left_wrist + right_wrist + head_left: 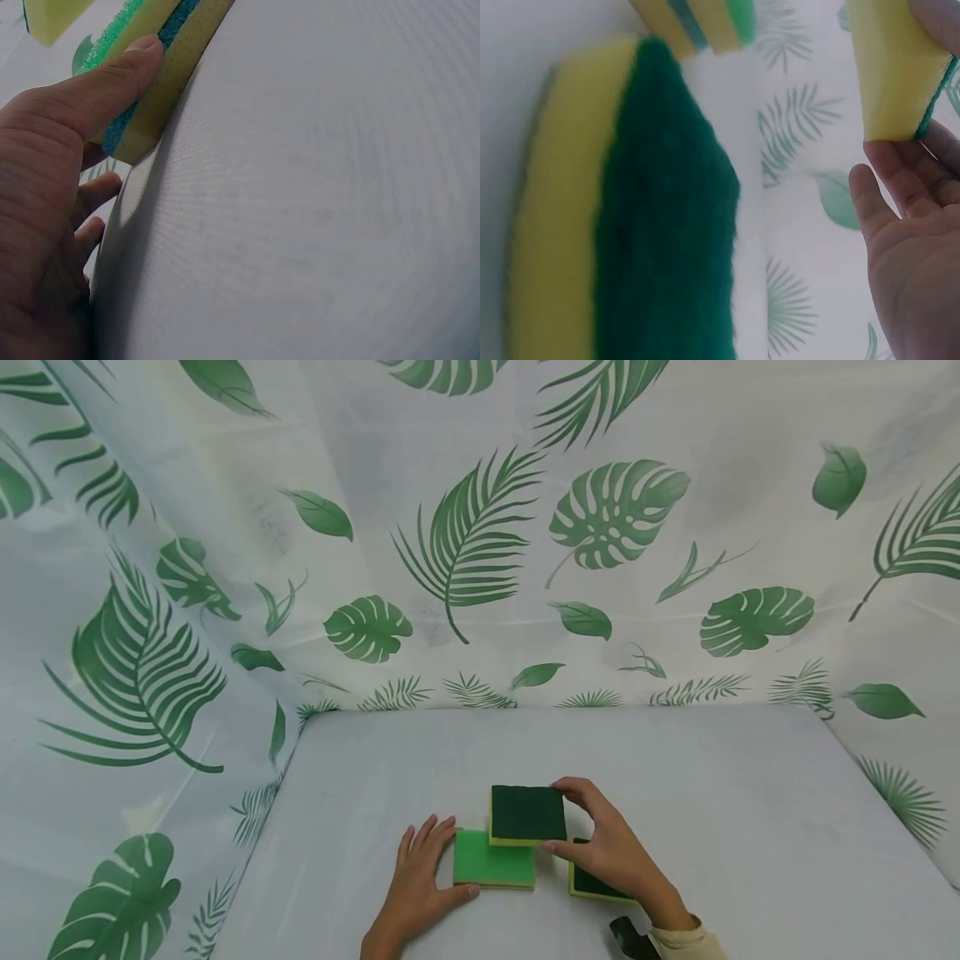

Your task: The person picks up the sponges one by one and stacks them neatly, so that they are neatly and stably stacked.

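My right hand [611, 843] pinches a dark green and yellow sponge [527, 812] by its right end, thumb at the front and fingers at the back. It hangs above two stacked sponges, the upper with a bright green top [491, 864], the lower with a blue layer [174, 26] visible in the left wrist view. My left hand [422, 881] holds that stack at its left end, its thumb [124, 75] against the front side; the index fingertip is hidden in the left wrist view. Under my right hand lies another dark green and yellow sponge [596, 881], partly covered.
A white-covered table [360, 760] bears the sponges. Leaf-printed white sheeting [510, 560] rises behind it and along both sides. A black object [633, 937] sits at my right wrist beside the beige sleeve [686, 939].
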The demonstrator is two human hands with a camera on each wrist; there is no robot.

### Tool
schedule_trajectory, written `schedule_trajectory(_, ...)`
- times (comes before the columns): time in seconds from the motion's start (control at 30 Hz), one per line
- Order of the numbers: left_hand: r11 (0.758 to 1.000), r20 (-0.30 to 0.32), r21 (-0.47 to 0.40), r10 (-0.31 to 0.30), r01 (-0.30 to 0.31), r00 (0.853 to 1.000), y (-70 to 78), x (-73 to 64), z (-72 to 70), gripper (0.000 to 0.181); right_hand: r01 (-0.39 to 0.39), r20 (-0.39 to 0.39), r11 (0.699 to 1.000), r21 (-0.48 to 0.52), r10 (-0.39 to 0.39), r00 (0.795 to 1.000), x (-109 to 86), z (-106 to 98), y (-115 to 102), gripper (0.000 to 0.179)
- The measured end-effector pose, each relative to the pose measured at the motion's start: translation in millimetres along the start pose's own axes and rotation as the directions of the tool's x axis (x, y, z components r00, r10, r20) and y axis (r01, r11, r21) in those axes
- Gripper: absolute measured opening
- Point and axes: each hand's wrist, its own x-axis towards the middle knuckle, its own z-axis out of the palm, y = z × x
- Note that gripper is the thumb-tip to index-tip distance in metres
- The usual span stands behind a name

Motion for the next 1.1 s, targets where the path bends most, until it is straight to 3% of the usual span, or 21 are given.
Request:
schedule_trajectory(0.13, 1.000, 0.005, 0.000, -0.006, 0.006, 1.000, 0.5, 0.5, -0.5, 0.088, 0.027, 0.007, 1.000, 0.003, -0.027, 1.000, -1.9, 10, -1, 0.076)
schedule_trajectory(0.43, 1.000, 0.012, 0.028, -0.007, 0.007, 1.000, 0.5, 0.8, -1.1, 0.089, 0.007, 0.024, 1.000, 0.008, -0.007, 1.000, -5.5, 30, -1, 0.077)
schedule_trajectory(0.63, 1.000, 0.009, 0.017, -0.012, 0.012, 1.000, 0.5, 1.6, -0.3, 0.087, 0.007, 0.032, 1.000, 0.011, -0.007, 0.999, -6.3, 37, -1, 0.077)
schedule_trajectory(0.87, 1.000, 0.014, 0.008, -0.016, 0.016, 1.000, 0.8, 2.0, -0.3, 0.086, -0.051, 0.042, 0.998, 0.023, 0.050, 0.998, -9.0, 46, -4, 0.077)
schedule_trajectory(1.1, 0.999, 0.020, 0.029, -0.030, 0.029, 0.999, 0.6, 2.4, -0.2, 0.086, -0.041, 0.049, 0.999, 0.025, 0.040, 0.998, -10.7, 51, -3, 0.077)
